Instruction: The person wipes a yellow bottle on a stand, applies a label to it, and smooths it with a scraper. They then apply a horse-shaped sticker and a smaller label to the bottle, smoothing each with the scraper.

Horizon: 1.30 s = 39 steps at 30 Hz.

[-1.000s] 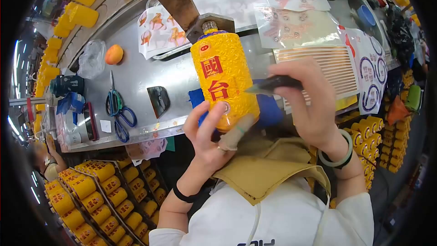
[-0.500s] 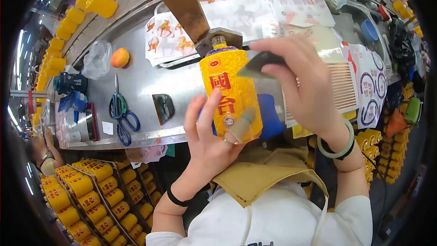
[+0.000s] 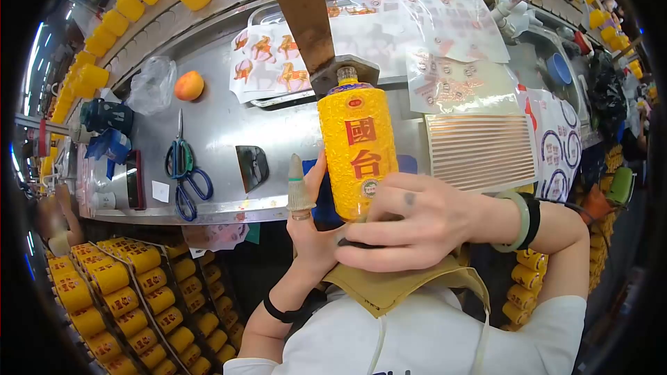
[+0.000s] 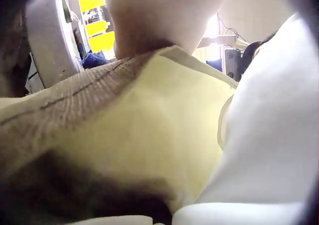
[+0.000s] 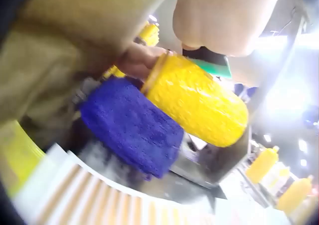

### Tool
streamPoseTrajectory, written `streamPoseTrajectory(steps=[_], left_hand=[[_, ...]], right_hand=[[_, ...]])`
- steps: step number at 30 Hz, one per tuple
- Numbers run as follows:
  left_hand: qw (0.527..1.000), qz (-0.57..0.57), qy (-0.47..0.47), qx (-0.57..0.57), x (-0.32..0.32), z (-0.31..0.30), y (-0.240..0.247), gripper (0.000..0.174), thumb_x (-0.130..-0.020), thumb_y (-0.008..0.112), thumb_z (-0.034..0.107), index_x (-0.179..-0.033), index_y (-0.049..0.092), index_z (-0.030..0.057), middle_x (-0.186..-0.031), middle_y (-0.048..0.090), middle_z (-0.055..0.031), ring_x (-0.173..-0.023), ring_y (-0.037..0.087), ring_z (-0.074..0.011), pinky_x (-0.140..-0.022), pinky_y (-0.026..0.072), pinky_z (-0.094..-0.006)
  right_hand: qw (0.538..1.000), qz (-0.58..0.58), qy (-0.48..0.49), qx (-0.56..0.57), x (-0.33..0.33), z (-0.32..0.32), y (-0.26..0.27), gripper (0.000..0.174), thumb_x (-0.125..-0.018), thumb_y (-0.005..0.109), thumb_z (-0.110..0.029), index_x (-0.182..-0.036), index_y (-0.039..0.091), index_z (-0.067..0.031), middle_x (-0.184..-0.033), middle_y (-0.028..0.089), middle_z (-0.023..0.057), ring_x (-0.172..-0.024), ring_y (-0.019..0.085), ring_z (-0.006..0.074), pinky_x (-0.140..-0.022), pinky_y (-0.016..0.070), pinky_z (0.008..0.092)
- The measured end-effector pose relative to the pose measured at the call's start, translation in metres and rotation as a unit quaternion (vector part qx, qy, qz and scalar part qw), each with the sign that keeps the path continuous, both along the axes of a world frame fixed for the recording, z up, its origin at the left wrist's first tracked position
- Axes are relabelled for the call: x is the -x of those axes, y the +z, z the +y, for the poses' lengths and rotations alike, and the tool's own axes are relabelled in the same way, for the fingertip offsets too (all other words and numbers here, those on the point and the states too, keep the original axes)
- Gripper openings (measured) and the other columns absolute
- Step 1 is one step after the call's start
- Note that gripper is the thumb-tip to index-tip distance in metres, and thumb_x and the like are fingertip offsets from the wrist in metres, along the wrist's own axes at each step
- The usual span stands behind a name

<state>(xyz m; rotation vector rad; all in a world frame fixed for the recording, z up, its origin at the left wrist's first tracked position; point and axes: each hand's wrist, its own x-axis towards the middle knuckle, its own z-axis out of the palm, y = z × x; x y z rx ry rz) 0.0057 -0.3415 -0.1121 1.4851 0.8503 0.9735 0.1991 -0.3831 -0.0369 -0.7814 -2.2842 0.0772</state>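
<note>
A yellow embossed bottle (image 3: pixel 356 142) with red characters lies tilted, its neck at the metal fitting (image 3: pixel 345 73) on a wooden beam. My left hand (image 3: pixel 313 236) holds the bottle near its base. Its thumb, in a finger cot (image 3: pixel 299 194), points up off the bottle, and another finger lies along the left side. My right hand (image 3: pixel 417 222) grips a dark scraper, mostly covered by the fingers, in front of the bottle's base. From the right wrist, the scraper (image 5: pixel 212 68) shows a green edge. The left wrist view shows mostly apron (image 4: pixel 164 120), its hand's fingers hidden.
A blue cloth (image 5: pixel 134 127) lies beneath the bottle. To the left are scissors (image 3: pixel 184 173), a second dark scraper (image 3: pixel 251 168), a peach (image 3: pixel 189 86) and a plastic bag (image 3: pixel 153 87). Decal sheets (image 3: pixel 479 153) spread to the right. Racks of yellow bottles (image 3: pixel 111 298) stand below left.
My right hand, with the scraper, swept up the bottle's right side and then came down to its base. The left thumb has lifted off the bottle's front. The bottle now stands straighter in view.
</note>
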Motion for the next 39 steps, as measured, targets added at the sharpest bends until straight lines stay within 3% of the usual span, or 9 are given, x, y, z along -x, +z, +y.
streamPoseTrajectory(steps=[5, 8, 15, 19, 23, 27, 31, 35, 39], left_hand=[[0.982, 0.059, -0.005, -0.179, 0.003, 0.002, -0.008, 0.115, -0.070, 0.094, 0.011, -0.158, 0.024, -0.0076, -0.145, 0.056, -0.0217, -0.135, 0.055, -0.0284, -0.116, 0.0387, -0.0424], [0.980, 0.089, -0.015, -0.178, 0.004, 0.003, -0.006, 0.121, -0.071, 0.094, 0.011, -0.161, 0.015, -0.0047, -0.146, 0.055, -0.0222, -0.135, 0.054, -0.0285, -0.116, 0.0381, -0.0425], [0.984, 0.093, -0.006, -0.155, 0.006, 0.003, -0.018, 0.103, -0.074, 0.091, 0.006, -0.157, 0.030, -0.0003, -0.152, 0.051, -0.0208, -0.138, 0.054, -0.0310, -0.113, 0.0437, -0.0401], [0.990, 0.067, -0.030, -0.122, 0.011, 0.003, -0.022, 0.099, -0.074, 0.091, 0.008, -0.154, 0.034, -0.0010, -0.152, 0.051, -0.0192, -0.137, 0.054, -0.0320, -0.115, 0.0414, -0.0408], [0.977, 0.100, -0.036, -0.187, 0.009, 0.004, -0.013, 0.094, -0.074, 0.085, 0.001, -0.154, 0.036, -0.0010, -0.152, 0.051, -0.0171, -0.139, 0.050, -0.0319, -0.116, 0.0396, -0.0412], [0.972, 0.095, -0.034, -0.212, 0.009, 0.002, -0.012, 0.096, -0.072, 0.087, 0.004, -0.154, 0.037, -0.0008, -0.151, 0.052, -0.0169, -0.134, 0.050, -0.0312, -0.113, 0.0401, -0.0411], [0.972, 0.074, -0.003, -0.223, 0.003, 0.000, -0.018, 0.103, -0.068, 0.093, 0.011, -0.154, 0.037, -0.0004, -0.149, 0.048, -0.0190, -0.130, 0.050, -0.0338, -0.111, 0.0409, -0.0423], [0.961, 0.159, 0.014, -0.226, 0.004, -0.003, -0.011, 0.107, -0.067, 0.094, 0.013, -0.154, 0.035, -0.0027, -0.155, 0.045, -0.0189, -0.141, 0.046, -0.0309, -0.116, 0.0374, -0.0426], [0.961, 0.173, 0.041, -0.210, -0.005, -0.001, -0.006, 0.107, -0.068, 0.096, 0.019, -0.154, 0.036, -0.0018, -0.151, 0.048, -0.0174, -0.138, 0.048, -0.0305, -0.114, 0.0387, -0.0419]], right_hand=[[0.944, -0.065, -0.324, -0.019, -0.036, 0.077, -0.003, 0.024, -0.081, 0.069, -0.024, -0.103, 0.067, -0.0142, -0.091, 0.059, 0.0010, -0.087, 0.057, 0.0202, -0.073, 0.0483, 0.0351], [0.931, -0.130, -0.262, -0.217, -0.062, 0.095, 0.004, 0.026, -0.080, 0.071, -0.027, -0.104, 0.067, -0.0174, -0.095, 0.062, -0.0005, -0.088, 0.058, 0.0193, -0.077, 0.0487, 0.0348], [0.998, -0.027, -0.025, -0.059, -0.008, -0.018, -0.013, 0.027, -0.074, 0.070, -0.015, -0.101, 0.070, -0.0181, -0.100, 0.063, -0.0037, -0.080, 0.052, 0.0147, -0.067, 0.0501, 0.0291], [0.975, -0.010, -0.216, -0.052, -0.008, -0.033, -0.010, 0.028, -0.074, 0.071, -0.016, -0.103, 0.073, -0.0184, -0.108, 0.069, -0.0052, -0.082, 0.053, 0.0132, -0.070, 0.0459, 0.0282], [0.987, 0.005, -0.162, -0.003, 0.012, -0.061, -0.009, 0.029, -0.073, 0.073, -0.015, -0.102, 0.075, -0.0185, -0.105, 0.072, -0.0063, -0.083, 0.053, 0.0119, -0.070, 0.0423, 0.0269], [0.960, 0.026, -0.279, -0.005, 0.007, -0.060, -0.012, 0.026, -0.075, 0.072, -0.015, -0.101, 0.076, -0.0176, -0.107, 0.074, -0.0052, -0.089, 0.053, 0.0141, -0.070, 0.0407, 0.0287], [0.975, 0.062, -0.214, 0.027, 0.019, -0.079, -0.021, 0.030, -0.075, 0.075, -0.017, -0.104, 0.076, -0.0152, -0.106, 0.075, -0.0024, -0.083, 0.057, 0.0172, -0.069, 0.0424, 0.0300], [0.920, 0.152, -0.360, -0.037, 0.011, -0.070, -0.050, 0.025, -0.078, 0.074, -0.012, -0.103, 0.075, -0.0127, -0.109, 0.075, 0.0026, -0.086, 0.061, 0.0192, -0.070, 0.0433, 0.0332], [0.962, 0.129, -0.233, 0.056, 0.020, -0.085, -0.035, 0.019, -0.078, 0.075, -0.012, -0.097, 0.076, -0.0133, -0.108, 0.074, -0.0013, -0.086, 0.059, 0.0169, -0.071, 0.0443, 0.0315]])
